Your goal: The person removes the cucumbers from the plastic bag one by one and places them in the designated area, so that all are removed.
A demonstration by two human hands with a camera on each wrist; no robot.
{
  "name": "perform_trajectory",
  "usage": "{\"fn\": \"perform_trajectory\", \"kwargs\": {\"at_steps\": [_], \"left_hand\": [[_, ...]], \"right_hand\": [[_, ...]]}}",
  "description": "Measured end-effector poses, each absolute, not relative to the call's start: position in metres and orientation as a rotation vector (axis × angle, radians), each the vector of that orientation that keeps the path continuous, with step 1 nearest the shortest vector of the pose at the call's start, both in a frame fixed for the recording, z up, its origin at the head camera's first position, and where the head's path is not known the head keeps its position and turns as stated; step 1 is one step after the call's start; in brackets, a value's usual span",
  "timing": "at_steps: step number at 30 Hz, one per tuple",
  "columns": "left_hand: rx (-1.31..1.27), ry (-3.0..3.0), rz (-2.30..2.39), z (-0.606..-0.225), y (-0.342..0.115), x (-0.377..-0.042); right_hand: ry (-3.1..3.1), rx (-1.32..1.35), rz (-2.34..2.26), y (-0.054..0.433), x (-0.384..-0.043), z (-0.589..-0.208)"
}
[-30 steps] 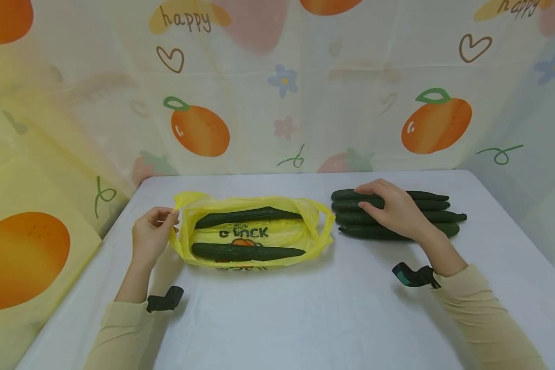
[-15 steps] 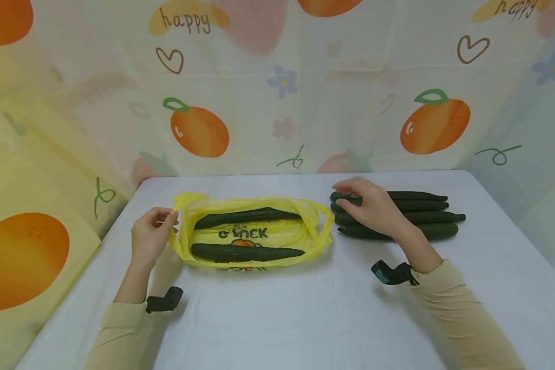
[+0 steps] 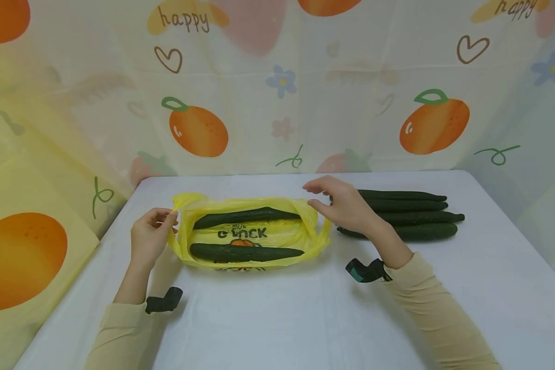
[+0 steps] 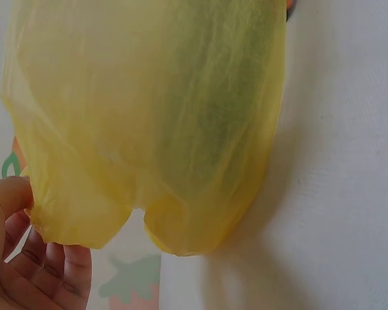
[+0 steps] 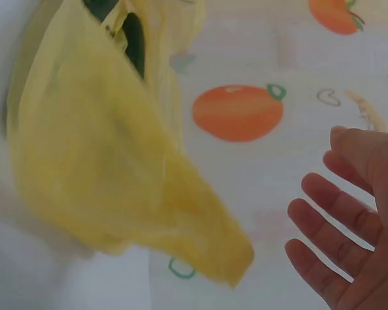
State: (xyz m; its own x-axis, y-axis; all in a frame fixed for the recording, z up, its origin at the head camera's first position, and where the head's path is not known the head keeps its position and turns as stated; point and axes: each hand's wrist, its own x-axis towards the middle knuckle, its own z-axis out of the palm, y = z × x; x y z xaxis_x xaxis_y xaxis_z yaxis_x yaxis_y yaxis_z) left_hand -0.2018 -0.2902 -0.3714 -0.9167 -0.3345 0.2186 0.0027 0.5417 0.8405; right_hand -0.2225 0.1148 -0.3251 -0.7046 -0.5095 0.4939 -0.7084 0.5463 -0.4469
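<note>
A yellow plastic bag (image 3: 254,263) lies with its mouth spread, and two dark green cucumbers rest inside: a far cucumber (image 3: 245,218) and a near cucumber (image 3: 245,252). At the bag's left end my left hand (image 3: 149,236) pinches the edge between thumb and fingers; the left wrist view shows the pinched yellow corner. Above the bag's right end hovers my right hand (image 3: 347,205), fingers spread and holding nothing. In the right wrist view its fingertips are apart from the bag's handle. Several more cucumbers (image 3: 416,218) lie side by side to the right, their left ends partly hidden by that hand.
A white cloth covers the table (image 3: 259,318). Behind it hangs a fabric backdrop (image 3: 254,87) printed with oranges and hearts, which also runs along both sides. A dark wrist camera (image 3: 365,271) is strapped to the right wrist, another to the left.
My right hand has moved left, from over the row of cucumbers to the right end of the bag. My left hand keeps its pinch and has stayed in place.
</note>
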Motion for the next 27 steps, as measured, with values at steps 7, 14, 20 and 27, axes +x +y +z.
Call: {"fn": "perform_trajectory", "kwargs": {"at_steps": [7, 14, 20, 27], "left_hand": [[0.283, -2.394, -1.347, -0.373, -0.288, -0.202], [0.259, -2.392, -1.342, -0.374, -0.289, -0.203], [0.254, -2.402, -1.338, -0.375, -0.289, -0.204], [0.25, -2.401, -1.337, -0.375, -0.289, -0.204]], "right_hand": [[-2.498, 1.105, 0.962, 0.084, -0.222, -0.324], [-2.57, 1.139, 0.959, 0.06, -0.22, -0.328], [-2.621, 1.153, 0.983, 0.046, -0.22, -0.333], [-2.685, 1.21, 0.986, 0.032, -0.22, -0.342]]}}
